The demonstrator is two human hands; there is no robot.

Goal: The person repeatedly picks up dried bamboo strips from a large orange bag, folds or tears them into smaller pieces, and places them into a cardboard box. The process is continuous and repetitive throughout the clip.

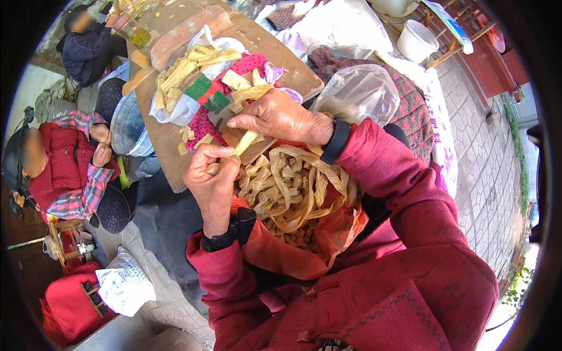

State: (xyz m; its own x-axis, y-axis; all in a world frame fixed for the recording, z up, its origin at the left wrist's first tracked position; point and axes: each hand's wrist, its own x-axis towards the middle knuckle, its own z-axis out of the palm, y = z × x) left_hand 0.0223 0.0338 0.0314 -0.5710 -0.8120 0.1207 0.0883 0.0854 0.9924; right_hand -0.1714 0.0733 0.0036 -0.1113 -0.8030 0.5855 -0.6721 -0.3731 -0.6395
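A pale yellow dried husk strip [244, 143] runs between my two hands, above the near edge of a wooden board. My left hand [216, 177] pinches its lower end with thumb and forefinger; a small rounded bit of the same material shows at the palm side. The upper end goes under my right hand [281, 115], whose curled fingers close over it and hide the fingertips. Below, in front of my body, an open red plastic bag [281, 259] holds many small folded husk pieces [287, 177] and several long loose strips [322, 188].
On the wooden board [290, 66] lie a pile of husk strips [189, 70], a pink dotted cloth [246, 63], a green-and-red block [206, 93] and a stone slab [189, 35]. Two people sit at the left, one beside a metal bucket [125, 125]. A clear bag [358, 94] lies right.
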